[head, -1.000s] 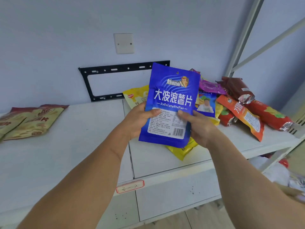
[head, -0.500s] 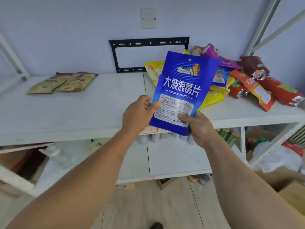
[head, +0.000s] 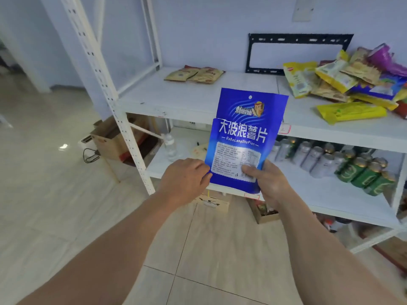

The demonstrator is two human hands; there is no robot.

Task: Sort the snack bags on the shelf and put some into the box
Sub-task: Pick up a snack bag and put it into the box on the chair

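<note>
I hold blue snack bags [head: 244, 137] upright in front of the white shelf [head: 198, 100]; a second blue bag shows behind the front one. My right hand [head: 267, 183] pinches the lower right corner, thumb on the printed label. My left hand [head: 185, 179] grips the lower left edge with curled fingers. A heap of yellow, tan, blue and purple snack bags [head: 343, 84] lies on the shelf's right part. Two tan bags [head: 196, 74] lie at the back left of the shelf. An open cardboard box [head: 116, 137] stands on the floor at the left, behind the shelf post.
A white perforated shelf post [head: 105, 89] rises at the left. The lower shelf carries silver and green cans [head: 343, 164] and a clear water bottle [head: 170, 146]. A small carton [head: 264, 213] sits on the tiled floor under the shelf. A black bracket [head: 297, 38] hangs on the wall.
The view has swung left and pulled back from the shelf. Both hands have carried the blue bags away from the shelf and lower, and the floor box has come into view.
</note>
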